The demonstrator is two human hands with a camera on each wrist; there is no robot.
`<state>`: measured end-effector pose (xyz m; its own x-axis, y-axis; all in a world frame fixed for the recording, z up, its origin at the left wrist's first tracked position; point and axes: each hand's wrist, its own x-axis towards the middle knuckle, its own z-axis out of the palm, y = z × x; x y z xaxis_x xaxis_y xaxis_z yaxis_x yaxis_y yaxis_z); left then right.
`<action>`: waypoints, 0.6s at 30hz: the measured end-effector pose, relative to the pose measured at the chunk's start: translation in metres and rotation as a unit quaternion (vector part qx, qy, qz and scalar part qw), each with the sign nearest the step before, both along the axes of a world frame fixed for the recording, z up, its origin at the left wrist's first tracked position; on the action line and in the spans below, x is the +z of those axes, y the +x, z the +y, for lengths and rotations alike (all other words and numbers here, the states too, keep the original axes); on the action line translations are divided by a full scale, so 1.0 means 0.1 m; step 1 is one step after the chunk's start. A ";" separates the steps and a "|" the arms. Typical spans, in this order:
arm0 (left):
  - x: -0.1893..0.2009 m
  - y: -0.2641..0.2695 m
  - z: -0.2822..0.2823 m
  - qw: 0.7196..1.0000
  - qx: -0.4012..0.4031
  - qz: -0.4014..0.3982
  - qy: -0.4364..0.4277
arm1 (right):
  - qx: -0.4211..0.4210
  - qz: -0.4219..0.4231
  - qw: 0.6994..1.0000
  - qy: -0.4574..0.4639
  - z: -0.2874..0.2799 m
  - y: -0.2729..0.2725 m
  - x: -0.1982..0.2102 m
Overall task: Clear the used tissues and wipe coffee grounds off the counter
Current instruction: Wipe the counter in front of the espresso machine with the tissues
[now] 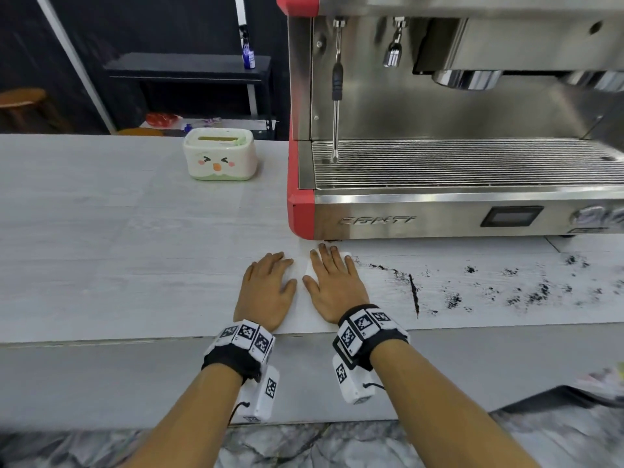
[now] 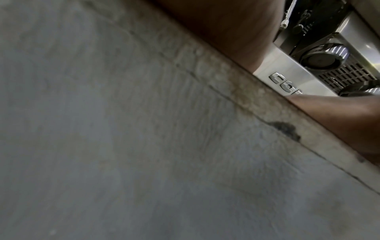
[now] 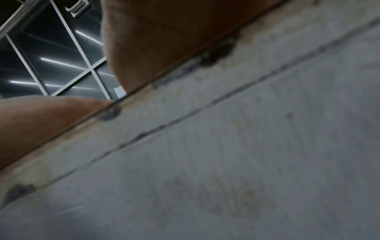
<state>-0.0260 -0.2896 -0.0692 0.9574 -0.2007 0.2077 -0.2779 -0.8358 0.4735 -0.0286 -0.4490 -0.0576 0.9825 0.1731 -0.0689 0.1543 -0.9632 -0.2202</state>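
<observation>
Hands flat on the worktop (image 1: 135,231): our left hand (image 1: 266,288) rests with fingers straight beside the tissue (image 1: 304,265); our right hand (image 1: 332,285) presses that white tissue down, fingers spread, clasping nothing. Coffee grounds (image 1: 472,288) lie scattered to the right, before the coffee machine (image 1: 439,130). We judge it best to keep the palm pressure even, sweep the grounds into one pile, then fold the tissue over them.

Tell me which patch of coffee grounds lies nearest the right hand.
The thin dark line of grounds just right of the right hand. The other grounds are loose specks scattered farther right along the counter.
</observation>
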 end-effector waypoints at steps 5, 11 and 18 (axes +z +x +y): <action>0.01 0.00 0.01 1.000 -0.003 -0.002 -0.007 | -0.035 -0.002 0.999 -0.008 -0.12 0.07 -0.02; 0.03 -0.02 0.00 1.000 0.004 0.001 -0.011 | -0.078 0.004 0.997 -0.015 -0.41 0.08 -0.01; 0.01 -0.02 0.01 1.000 0.001 0.002 -0.011 | -0.126 0.020 0.991 -0.039 -0.78 0.03 -0.01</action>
